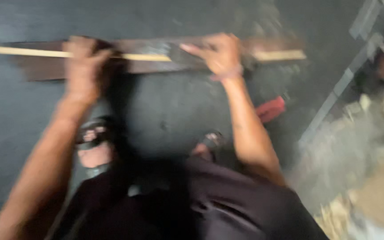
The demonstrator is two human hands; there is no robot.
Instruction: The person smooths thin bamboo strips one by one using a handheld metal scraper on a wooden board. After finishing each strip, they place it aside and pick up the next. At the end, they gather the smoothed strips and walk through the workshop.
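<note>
The picture is blurred by motion. A long dark wooden board (45, 66) with a pale edge strip lies across the dark floor in front of me. My left hand (83, 66) is closed over the board near its left part. My right hand (218, 53) presses a dark flat tool (183, 55) against the board's top, fingers curled around it. My sandalled feet (92, 140) stand just below the board.
A red object (270, 109) lies on the floor to the right of my right forearm. A grey metal frame (334, 95) runs diagonally at the right. Beyond it lies pale rubble and debris (356, 146).
</note>
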